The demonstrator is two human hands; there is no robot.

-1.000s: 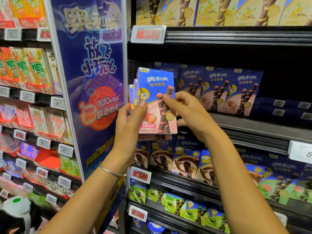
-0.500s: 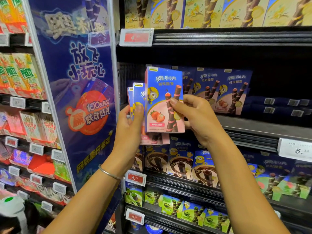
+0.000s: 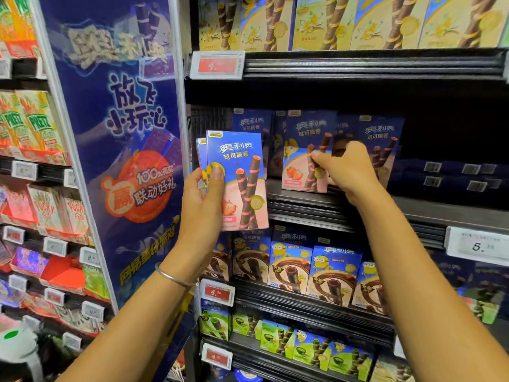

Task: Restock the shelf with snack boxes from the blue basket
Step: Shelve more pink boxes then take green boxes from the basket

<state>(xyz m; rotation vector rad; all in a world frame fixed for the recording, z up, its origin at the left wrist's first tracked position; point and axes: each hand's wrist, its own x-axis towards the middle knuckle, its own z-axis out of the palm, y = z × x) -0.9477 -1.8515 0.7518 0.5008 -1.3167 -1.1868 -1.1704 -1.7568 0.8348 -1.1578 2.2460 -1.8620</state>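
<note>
Mid-restock: right hand pinches one blue-and-pink cardboard strawberry wafer box standing on the black metal shelf at centre frame, left hand grips a stack of matching boxes left of centre, yet to place; blue basket out of view.

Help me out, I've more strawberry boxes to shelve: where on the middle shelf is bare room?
Free: the dark gap above the flat-lying blue boxes, right of the standing strawberry boxes. Crowded: the left end, where the right hand pinches a box among the standing ones; the chocolate row below is packed. The left hand grips the spare stack.
</note>
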